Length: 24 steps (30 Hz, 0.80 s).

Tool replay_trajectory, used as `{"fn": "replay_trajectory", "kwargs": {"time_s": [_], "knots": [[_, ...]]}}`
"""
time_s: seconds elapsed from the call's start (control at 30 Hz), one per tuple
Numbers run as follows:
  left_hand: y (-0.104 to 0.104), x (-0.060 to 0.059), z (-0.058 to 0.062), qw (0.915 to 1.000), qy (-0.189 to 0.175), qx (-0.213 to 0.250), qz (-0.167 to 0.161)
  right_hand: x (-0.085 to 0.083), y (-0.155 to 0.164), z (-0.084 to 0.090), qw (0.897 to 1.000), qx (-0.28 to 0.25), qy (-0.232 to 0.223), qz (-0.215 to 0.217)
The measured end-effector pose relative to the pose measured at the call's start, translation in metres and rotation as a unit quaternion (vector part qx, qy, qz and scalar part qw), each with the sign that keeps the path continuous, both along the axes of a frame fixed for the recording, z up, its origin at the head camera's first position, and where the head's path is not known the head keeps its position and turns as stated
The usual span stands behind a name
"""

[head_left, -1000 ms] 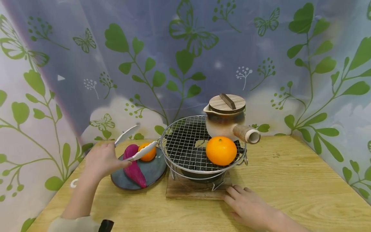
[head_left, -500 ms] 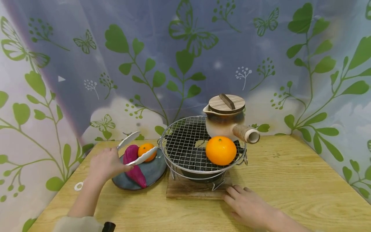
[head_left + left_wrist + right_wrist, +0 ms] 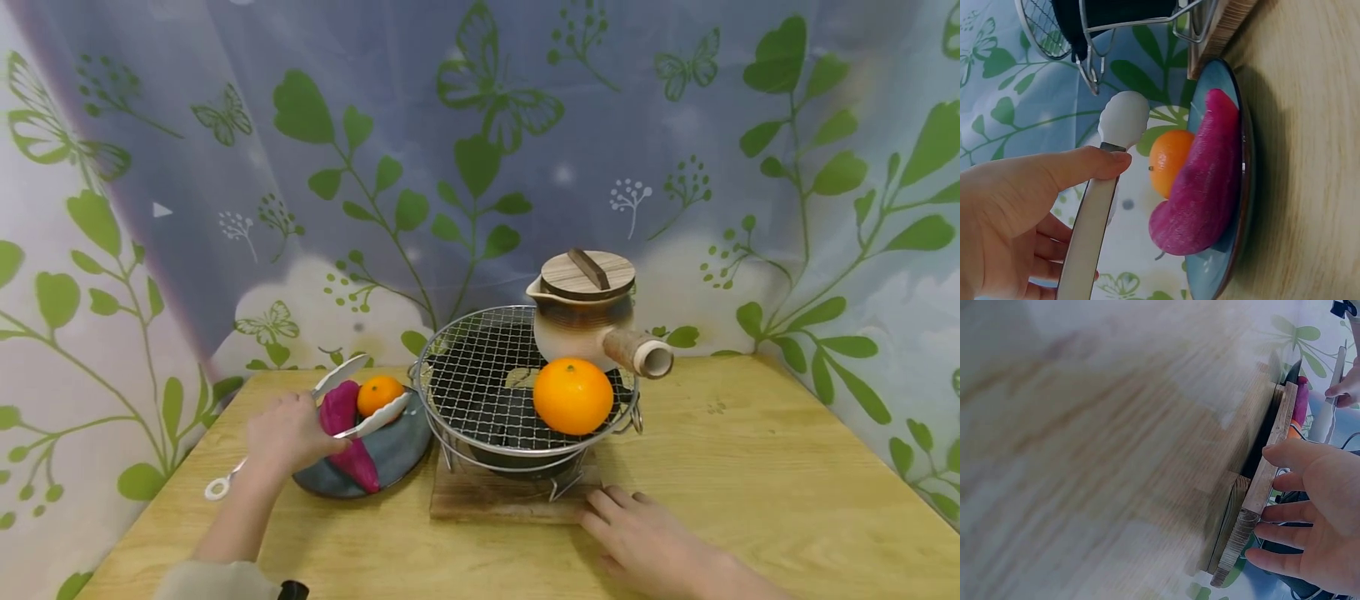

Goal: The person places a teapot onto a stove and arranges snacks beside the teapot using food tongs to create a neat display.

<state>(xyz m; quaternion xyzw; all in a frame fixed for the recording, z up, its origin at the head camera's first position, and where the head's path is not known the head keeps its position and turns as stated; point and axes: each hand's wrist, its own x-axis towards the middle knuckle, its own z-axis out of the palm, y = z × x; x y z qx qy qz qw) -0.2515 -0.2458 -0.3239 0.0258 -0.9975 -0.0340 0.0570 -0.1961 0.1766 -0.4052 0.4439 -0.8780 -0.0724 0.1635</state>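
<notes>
My left hand [image 3: 294,433] grips white-tipped metal tongs [image 3: 362,417] over a blue-grey plate [image 3: 393,457]. The tong tips straddle a small orange [image 3: 379,393] lying beside a purple sweet potato [image 3: 343,421] on that plate. In the left wrist view my thumb presses the tongs [image 3: 1107,187] with the small orange [image 3: 1169,161] and sweet potato [image 3: 1204,181] just past the tip. My right hand [image 3: 648,546] rests with straight fingers against the wooden board [image 3: 502,496] under the round wire grill [image 3: 480,387]; in the right wrist view the fingertips [image 3: 1285,456] touch the board's edge [image 3: 1260,494].
On the grill sit a large orange [image 3: 573,396] and a ceramic side-handle pot [image 3: 592,315] with a wooden lid. A leaf-printed curtain [image 3: 480,167] hangs close behind the wooden table [image 3: 750,467].
The tongs have lowered and moved in so their tips now bracket the small orange. My left hand shifted slightly right and down. The right hand has stayed at the board.
</notes>
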Motion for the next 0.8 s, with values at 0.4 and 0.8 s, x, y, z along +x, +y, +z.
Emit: {"fn": "replay_trajectory", "kwargs": {"time_s": [0.4, 0.8], "knots": [[0.006, -0.005, -0.012, 0.9997, 0.012, -0.023, -0.002, 0.0, 0.002, -0.001, 1.0, -0.001, -0.011, -0.001], [0.008, -0.007, -0.023, 0.9976, 0.036, -0.058, -0.002, 0.0, 0.0, -0.002, 1.0, -0.004, -0.009, 0.003]]}}
